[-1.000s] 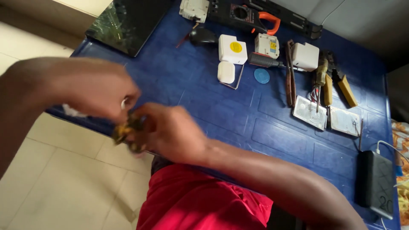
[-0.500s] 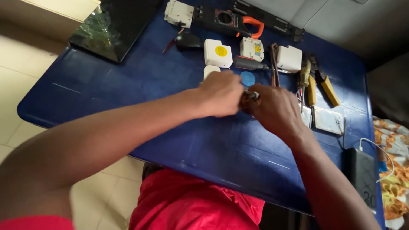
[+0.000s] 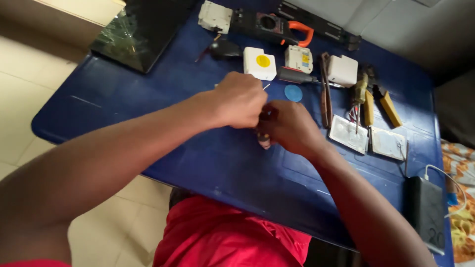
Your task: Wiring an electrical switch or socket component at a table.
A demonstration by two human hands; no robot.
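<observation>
Small part (image 3: 263, 140), rounded and dark with a pale tip, is poking out below the two hands, just above the smooth blue plastic bench (image 3: 148, 123). Right hand (image 3: 292, 127) is curling closed around it, and left hand (image 3: 240, 99) is pinching in from the other side, fingers bunched tight. Past them a flat blue disc (image 3: 293, 93) is lying near a white square box with a yellow dot (image 3: 260, 63). Farther right, yellow-handled pliers (image 3: 381, 101) are resting above two white plates (image 3: 368, 138).
</observation>
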